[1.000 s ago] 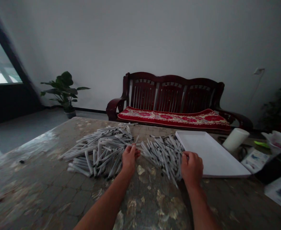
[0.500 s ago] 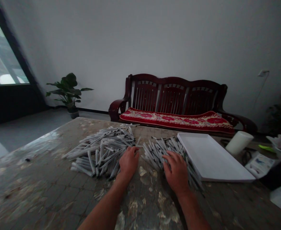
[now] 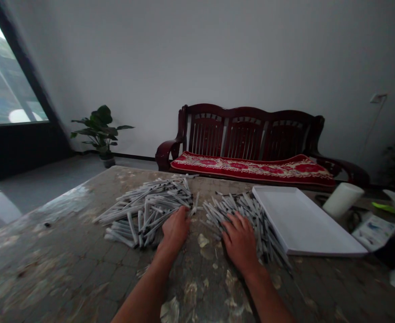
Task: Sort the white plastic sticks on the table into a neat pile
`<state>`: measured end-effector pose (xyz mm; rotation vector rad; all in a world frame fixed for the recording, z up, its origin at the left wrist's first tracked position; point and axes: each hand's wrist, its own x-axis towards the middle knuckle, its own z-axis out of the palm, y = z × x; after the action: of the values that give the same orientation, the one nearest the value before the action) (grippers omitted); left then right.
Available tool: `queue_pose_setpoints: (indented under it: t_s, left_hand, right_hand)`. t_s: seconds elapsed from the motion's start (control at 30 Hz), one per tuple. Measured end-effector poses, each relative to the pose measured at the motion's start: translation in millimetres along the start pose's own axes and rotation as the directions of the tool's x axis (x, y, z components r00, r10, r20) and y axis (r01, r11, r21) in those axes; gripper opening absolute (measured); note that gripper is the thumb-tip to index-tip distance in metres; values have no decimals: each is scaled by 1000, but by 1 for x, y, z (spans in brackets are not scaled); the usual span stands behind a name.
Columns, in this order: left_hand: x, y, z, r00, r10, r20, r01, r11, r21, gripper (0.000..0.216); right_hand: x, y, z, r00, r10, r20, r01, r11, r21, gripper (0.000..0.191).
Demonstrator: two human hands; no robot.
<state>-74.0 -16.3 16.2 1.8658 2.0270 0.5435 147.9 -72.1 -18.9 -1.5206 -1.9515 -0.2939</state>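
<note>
Two heaps of thin grey-white pens lie on a mottled stone table (image 3: pixel 66 264). The larger left heap (image 3: pixel 140 208) spreads toward the left edge; the smaller right heap (image 3: pixel 247 220) lies beside a white tray (image 3: pixel 305 224). My left hand (image 3: pixel 174 229) rests at the near right corner of the left heap, its fingers curled down onto the pens. My right hand (image 3: pixel 239 240) lies on the near left part of the right heap with its fingers spread flat over the pens.
A white cylinder (image 3: pixel 342 199) stands behind the tray, with papers and a dark object (image 3: pixel 372 231) at the far right. Beyond the table are a dark wooden bench with a red cushion (image 3: pixel 251 168), a potted plant (image 3: pixel 101 134) and a window (image 3: pixel 5 89).
My right hand has slid left from beside the tray onto the near left of the right heap and opened flat. My left hand has shifted slightly toward me. The view has turned a little left.
</note>
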Motion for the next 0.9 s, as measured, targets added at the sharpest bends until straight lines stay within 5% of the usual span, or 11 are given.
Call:
queue_pose_setpoints:
  t_s: [0.13,0.23,0.4,0.57,0.77,0.9]
  left_hand:
    - [2,12,19,983,179,32,-147,884,-445,29]
    - [-5,26,33,942,334,35,-267,810,-521,25]
    - [-26,43,40,825,564,-43,-557,798,-229,25]
    - [-32,44,38,664,747,-37,-746,665,27,25]
    - [-33,45,34,628,778,14,-773,622,123,19]
    - [-34,47,26,639,766,67,-769,634,79,21]
  right_hand:
    - [3,-6,-4,984,151,-92,-128,968,217,28]
    - [4,-9,-9,945,325,-45,-274,856,439,36]
    - [5,-9,-20,892,431,136,-421,681,599,45]
    - [10,-2,-24,903,360,233,-429,753,500,34]
    - [14,3,-26,849,248,466,-466,768,441,37]
    - [15,4,-31,871,216,442,-418,798,433,36]
